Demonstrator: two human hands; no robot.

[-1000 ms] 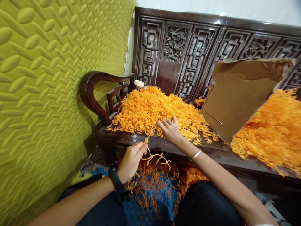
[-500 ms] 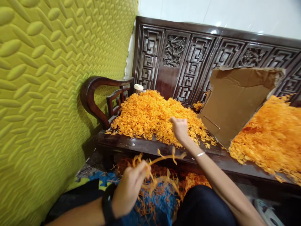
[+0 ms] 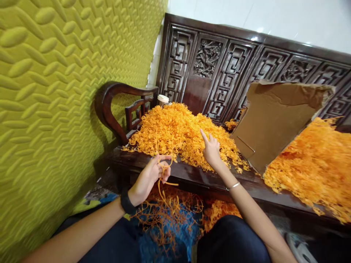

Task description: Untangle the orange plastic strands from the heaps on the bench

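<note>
The central heap point(image 3: 170, 128) is bright orange. The mat point(image 3: 55, 109) at left is yellow-green, patterned with raised ovals. The bench back point(image 3: 196, 89), upper right, shows dark brown fretwork

On your left: yellow-green embossed wall surface point(image 3: 55, 109). Ahead of you: carved dark-wood backrest point(image 3: 196, 91), curved armrest point(image 3: 105, 100), glossy white wall point(image 3: 219, 12).

Right hand point(image 3: 211, 150): palm hidden, contents unclear. White-lidded jar point(image 3: 163, 98): lower part behind heap of small orange sprigs point(image 3: 175, 128). Second orange heap point(image 3: 315, 171): cut by right edge, partly behind brown cardboard sheet point(image 3: 282, 124)
</note>
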